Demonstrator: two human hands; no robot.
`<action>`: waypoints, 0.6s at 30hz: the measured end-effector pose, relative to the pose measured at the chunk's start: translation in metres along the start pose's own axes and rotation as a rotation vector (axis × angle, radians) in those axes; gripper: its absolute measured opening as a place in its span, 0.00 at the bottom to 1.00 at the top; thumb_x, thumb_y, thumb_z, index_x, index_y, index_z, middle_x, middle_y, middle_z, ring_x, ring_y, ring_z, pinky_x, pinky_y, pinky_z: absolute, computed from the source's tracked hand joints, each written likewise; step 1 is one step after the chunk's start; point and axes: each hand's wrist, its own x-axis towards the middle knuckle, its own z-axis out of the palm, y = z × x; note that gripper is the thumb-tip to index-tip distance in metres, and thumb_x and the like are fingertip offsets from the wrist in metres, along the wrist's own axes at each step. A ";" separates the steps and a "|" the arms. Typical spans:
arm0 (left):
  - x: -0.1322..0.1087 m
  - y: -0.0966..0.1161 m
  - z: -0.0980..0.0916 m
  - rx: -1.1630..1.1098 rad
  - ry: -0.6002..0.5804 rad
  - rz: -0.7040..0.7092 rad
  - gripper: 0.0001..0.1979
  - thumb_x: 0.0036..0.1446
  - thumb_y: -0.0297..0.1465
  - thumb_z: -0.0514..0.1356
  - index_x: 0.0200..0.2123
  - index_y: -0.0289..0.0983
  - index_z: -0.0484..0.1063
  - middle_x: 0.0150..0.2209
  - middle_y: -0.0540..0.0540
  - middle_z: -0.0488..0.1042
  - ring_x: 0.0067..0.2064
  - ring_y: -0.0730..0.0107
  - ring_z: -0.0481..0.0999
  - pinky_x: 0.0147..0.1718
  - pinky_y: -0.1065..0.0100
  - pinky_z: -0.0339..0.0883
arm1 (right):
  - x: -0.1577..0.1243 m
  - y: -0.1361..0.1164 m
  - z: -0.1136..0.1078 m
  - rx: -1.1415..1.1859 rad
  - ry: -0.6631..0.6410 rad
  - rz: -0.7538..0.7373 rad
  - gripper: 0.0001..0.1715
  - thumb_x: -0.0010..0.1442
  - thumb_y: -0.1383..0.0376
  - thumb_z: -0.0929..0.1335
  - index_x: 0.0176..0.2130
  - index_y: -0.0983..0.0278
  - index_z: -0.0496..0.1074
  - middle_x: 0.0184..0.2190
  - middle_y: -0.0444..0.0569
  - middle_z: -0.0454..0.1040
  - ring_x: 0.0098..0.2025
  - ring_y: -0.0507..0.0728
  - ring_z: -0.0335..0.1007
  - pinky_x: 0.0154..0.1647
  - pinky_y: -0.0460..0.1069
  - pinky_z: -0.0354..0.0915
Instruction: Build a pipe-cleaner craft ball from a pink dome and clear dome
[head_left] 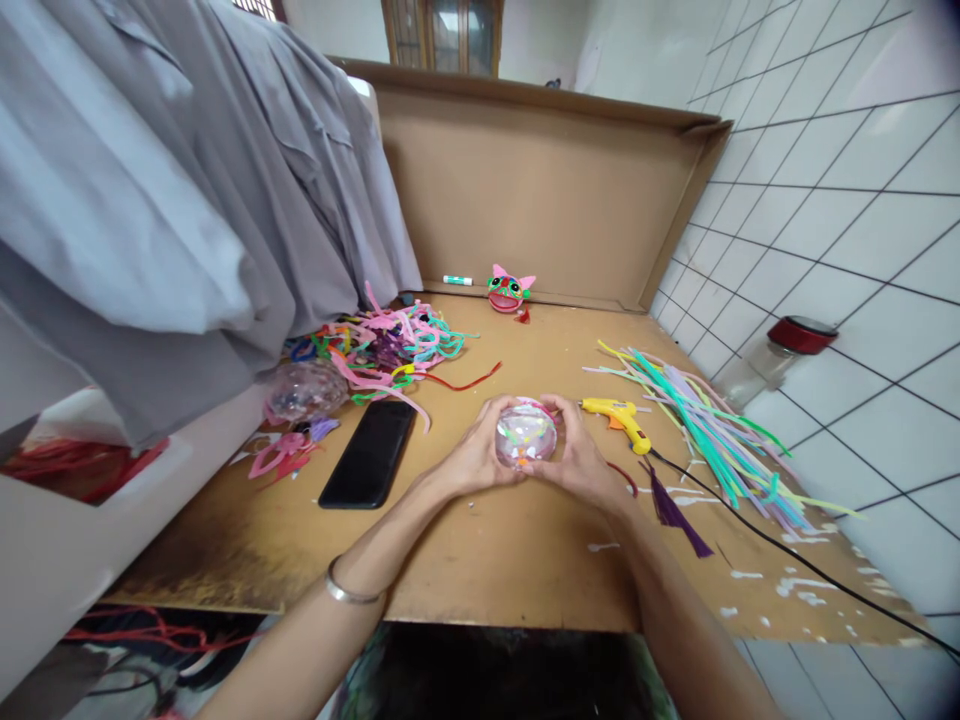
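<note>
Workpiece is the clear round piece [526, 436], in both hands over the middle of the bench [480, 575]. Left hand [481, 452] is curled round its left side, right hand [576, 458] round its right; both narrow, closed to its width, nothing else in either. Can't tell if its underside touches the bench.

Done so far, as I read it: pink-red edging at the top, coloured bits in the middle, an orange bit low down. Whether those sit on the surface or show through it, can't tell. No ears or tassel visible on it; fingers cover both sides, so not conclusive.

For comparison, the cat-like figure [507, 291] at the back has pink ears, eyes and a red mouth, and looks complete. Piece in hand looks partway by that measure.

Stock looks unspent: loose bundle of fuzzy stems [694, 425] on the right, tangled heap of pink and mixed strips [401, 338] on the left. Yellow glue gun [616, 414] lies just beside the right hand, in neither grip. Purple tassel [675, 512] lies flat nearer the front, unattached. Black phone [367, 455] is left of the hands.
</note>
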 end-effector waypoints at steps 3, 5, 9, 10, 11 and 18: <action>0.000 -0.001 0.000 0.006 0.002 -0.018 0.44 0.39 0.36 0.71 0.59 0.39 0.54 0.57 0.37 0.61 0.59 0.51 0.65 0.59 0.50 0.60 | 0.000 0.001 0.001 0.004 -0.005 0.007 0.54 0.46 0.51 0.75 0.63 0.60 0.52 0.58 0.57 0.61 0.59 0.66 0.60 0.59 0.61 0.60; 0.000 -0.001 -0.001 -0.005 0.004 -0.028 0.44 0.39 0.36 0.71 0.59 0.39 0.55 0.57 0.37 0.61 0.59 0.51 0.65 0.59 0.50 0.60 | 0.000 0.001 0.001 0.010 -0.003 0.002 0.54 0.45 0.51 0.76 0.63 0.60 0.52 0.58 0.57 0.61 0.59 0.66 0.60 0.60 0.61 0.60; 0.000 0.003 -0.001 -0.068 0.024 -0.066 0.44 0.37 0.35 0.72 0.58 0.39 0.55 0.57 0.37 0.62 0.58 0.52 0.65 0.58 0.51 0.60 | 0.000 -0.001 0.003 0.020 0.048 0.024 0.47 0.45 0.56 0.76 0.59 0.59 0.59 0.54 0.55 0.64 0.56 0.65 0.63 0.57 0.60 0.63; 0.001 0.005 -0.001 -0.094 0.029 -0.074 0.44 0.37 0.34 0.72 0.57 0.39 0.55 0.57 0.37 0.62 0.58 0.52 0.66 0.58 0.51 0.60 | 0.001 -0.002 0.004 0.020 0.062 0.033 0.44 0.44 0.57 0.76 0.57 0.59 0.61 0.53 0.54 0.65 0.54 0.64 0.64 0.55 0.60 0.64; 0.001 0.007 -0.001 -0.123 0.034 -0.078 0.44 0.36 0.34 0.72 0.57 0.38 0.55 0.57 0.37 0.62 0.58 0.52 0.66 0.58 0.52 0.61 | 0.001 -0.002 0.004 0.019 0.076 0.038 0.42 0.44 0.58 0.77 0.56 0.59 0.63 0.51 0.53 0.65 0.53 0.64 0.65 0.54 0.59 0.65; 0.008 0.013 -0.002 -0.390 0.058 -0.163 0.45 0.31 0.31 0.74 0.53 0.39 0.57 0.56 0.39 0.64 0.57 0.54 0.67 0.58 0.54 0.61 | 0.003 -0.003 0.009 0.192 0.183 0.097 0.31 0.44 0.57 0.76 0.47 0.60 0.67 0.47 0.51 0.68 0.49 0.61 0.67 0.53 0.58 0.65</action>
